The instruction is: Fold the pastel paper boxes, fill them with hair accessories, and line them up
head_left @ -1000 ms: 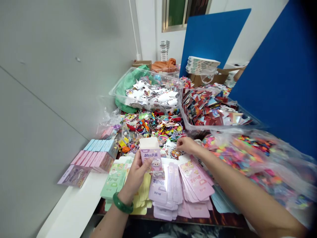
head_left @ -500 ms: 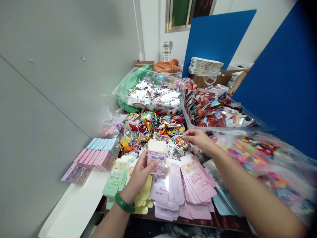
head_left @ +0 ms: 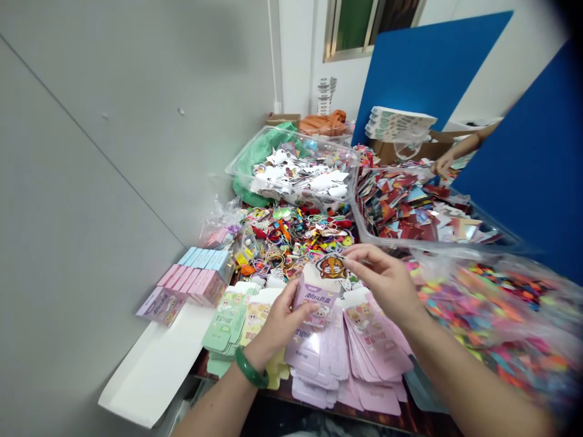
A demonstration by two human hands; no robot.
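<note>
A small purple box [head_left: 314,296] with its white top flap raised is gripped by my left hand [head_left: 283,318], which wears a green bangle. My right hand [head_left: 387,282] pinches a tiger-face sticker [head_left: 331,267] between thumb and fingers, close to the opening of the box. Whether the sticker touches the flap, I cannot tell. Below the hands lie flattened purple boxes [head_left: 306,352], with pink ones [head_left: 376,340] to the right and green ones [head_left: 226,318] and yellow ones [head_left: 257,312] to the left.
Made-up boxes [head_left: 195,280] stand in rows at left, by a white tray [head_left: 150,370] and the grey wall. Clear bins hold white cutouts [head_left: 300,173] and red cards [head_left: 401,206]. Colourful trinkets [head_left: 291,230] lie heaped. Another person's hand [head_left: 444,164] reaches in beside a blue panel [head_left: 523,158].
My right hand has lifted the tiger sticker from the pile and carried it to the top of the purple box. The left hand keeps its grip on the box. The view has shifted left.
</note>
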